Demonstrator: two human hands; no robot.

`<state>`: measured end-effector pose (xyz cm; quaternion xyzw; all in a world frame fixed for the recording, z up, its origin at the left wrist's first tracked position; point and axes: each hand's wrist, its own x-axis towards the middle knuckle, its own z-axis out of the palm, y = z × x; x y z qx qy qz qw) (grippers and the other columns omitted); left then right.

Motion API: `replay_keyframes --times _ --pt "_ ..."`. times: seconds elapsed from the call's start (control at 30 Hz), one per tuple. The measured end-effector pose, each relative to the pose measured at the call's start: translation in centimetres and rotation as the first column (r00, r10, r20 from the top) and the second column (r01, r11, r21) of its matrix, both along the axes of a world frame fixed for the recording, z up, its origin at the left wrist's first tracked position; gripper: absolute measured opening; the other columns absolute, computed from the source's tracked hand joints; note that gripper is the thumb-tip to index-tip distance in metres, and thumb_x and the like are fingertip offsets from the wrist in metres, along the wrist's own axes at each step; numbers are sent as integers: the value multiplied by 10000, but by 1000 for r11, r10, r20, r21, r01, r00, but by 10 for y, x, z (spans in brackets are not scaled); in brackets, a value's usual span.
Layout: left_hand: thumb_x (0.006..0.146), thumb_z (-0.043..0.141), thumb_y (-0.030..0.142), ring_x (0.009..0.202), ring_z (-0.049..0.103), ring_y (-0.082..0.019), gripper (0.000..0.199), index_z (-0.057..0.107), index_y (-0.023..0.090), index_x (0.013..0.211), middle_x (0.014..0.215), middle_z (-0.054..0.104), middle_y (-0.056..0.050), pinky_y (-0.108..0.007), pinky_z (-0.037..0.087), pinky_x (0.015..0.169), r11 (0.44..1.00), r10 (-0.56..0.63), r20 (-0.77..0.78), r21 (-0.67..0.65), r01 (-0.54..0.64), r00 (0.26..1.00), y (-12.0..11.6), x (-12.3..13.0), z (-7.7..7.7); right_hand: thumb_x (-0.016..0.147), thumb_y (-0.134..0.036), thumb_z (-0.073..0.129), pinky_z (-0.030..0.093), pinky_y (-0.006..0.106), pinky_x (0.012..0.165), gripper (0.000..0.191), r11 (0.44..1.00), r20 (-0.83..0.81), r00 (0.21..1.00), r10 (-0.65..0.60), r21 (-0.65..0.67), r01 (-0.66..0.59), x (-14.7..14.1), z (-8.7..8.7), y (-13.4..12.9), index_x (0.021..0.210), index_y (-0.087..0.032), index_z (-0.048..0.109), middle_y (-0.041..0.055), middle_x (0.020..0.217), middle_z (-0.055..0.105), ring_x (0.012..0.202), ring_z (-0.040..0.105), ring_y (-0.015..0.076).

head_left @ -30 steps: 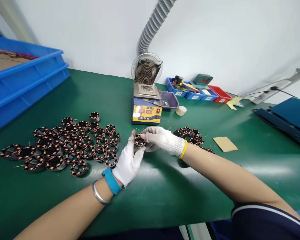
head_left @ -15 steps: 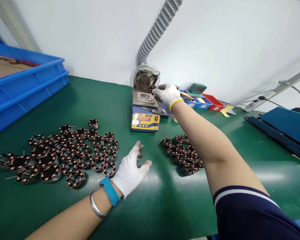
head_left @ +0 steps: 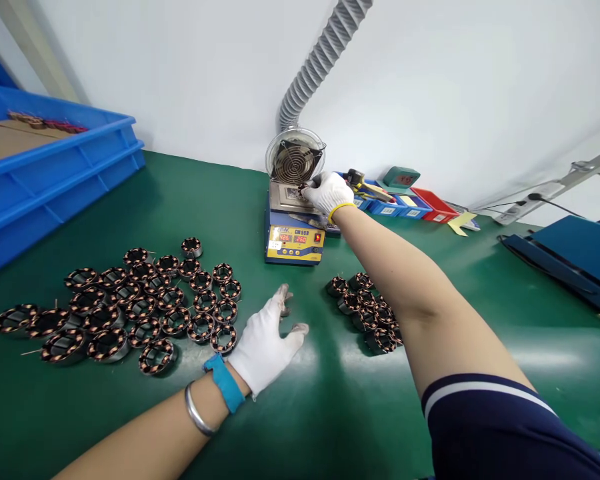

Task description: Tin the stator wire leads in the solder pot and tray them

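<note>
- The right hand (head_left: 329, 193), in a white glove with a yellow cuff, reaches far forward; its fingertips pinch a small copper-wound ring (head_left: 303, 189), partly hidden by the glove.
- That ring is at the metal top (head_left: 283, 197) of a blue and yellow machine (head_left: 294, 245); whether it touches the metal, I cannot tell.
- The left hand (head_left: 266, 343), also in a white glove, is spread, thumb well away from the fingers; it is over the green table (head_left: 350, 420), just beside the nearest rings of the left group (head_left: 141, 299); a blue band (head_left: 224, 383) and a silver bracelet (head_left: 197, 410) circle that wrist.
- A second, smaller group (head_left: 365, 317) stands to the right, partly behind the right arm.
- Behind the machine's top is a round fan (head_left: 295, 162); a grey hose (head_left: 320, 70) rises from it.
</note>
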<state>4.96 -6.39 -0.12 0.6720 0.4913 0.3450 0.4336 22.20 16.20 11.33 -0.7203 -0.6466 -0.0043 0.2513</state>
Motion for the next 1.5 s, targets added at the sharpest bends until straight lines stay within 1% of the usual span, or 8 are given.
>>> replay_keyframes --times 0.23,0.5,0.7,0.83,0.93,1.17,1.33,1.5 --pt "755 607 319 1064 628 -247 725 345 147 1409 1317 571 -136 -458 488 972 999 1 -4 33 -1 1000 0 0 -2 757 -380 600 484 432 873 258 999 -63 998 9 40 -6 2 7 0 933 -199 652 111 1004 665 996 608 292" --pt "756 602 314 1079 620 -247 720 350 127 1404 1321 567 -141 -448 490 970 1000 -9 -27 29 10 1000 0 0 -1 744 -395 607 490 425 874 286 1000 -22 1000 -7 14 7 -2 0 1 941 -192 651 117 1006 661 983 619 298" --pt "755 611 306 1078 622 -248 708 365 136 1397 1316 569 -141 -443 494 966 999 -7 -50 49 9 999 1 0 -1 773 -415 579 489 401 839 294 997 -41 999 36 66 -33 -1 12 -18 973 -211 648 76 967 661 950 612 269" --pt "760 609 311 1085 620 -250 706 366 133 1399 1311 573 -144 -448 489 974 998 -14 -59 58 17 998 1 -1 -1 791 -408 562 477 412 825 395 987 137 987 90 123 -107 -1 14 -51 1138 -222 595 82 1073 621 964 589 272" --pt "757 619 314 1081 622 -252 703 378 128 1392 1300 582 -148 -447 489 976 998 -8 -70 69 13 998 1 -1 -1 789 -383 568 463 405 791 472 977 337 934 115 134 -168 -1 10 -80 1231 -220 542 112 1166 563 946 575 285" --pt "761 635 302 1075 627 -258 690 392 151 1389 1293 587 -143 -455 493 964 995 -7 -95 97 16 995 2 -2 0 846 -318 498 398 355 749 427 950 575 800 170 120 -288 4 2 -121 1247 -173 519 134 1102 564 930 529 267" --pt "762 629 313 1088 621 -265 681 405 130 1378 1267 599 -153 -455 490 969 994 -8 -131 106 22 991 2 -2 2 866 -297 471 374 349 720 344 955 635 754 171 83 -286 3 10 -120 1173 -162 548 140 1075 567 917 523 262" --pt "767 619 309 1085 621 -261 661 419 130 1371 1270 596 -151 -442 492 964 992 -24 -149 120 42 989 1 -2 2 869 -263 453 393 367 719 301 974 638 763 109 85 -210 -1 22 -87 1126 -143 552 163 1092 552 909 540 286"
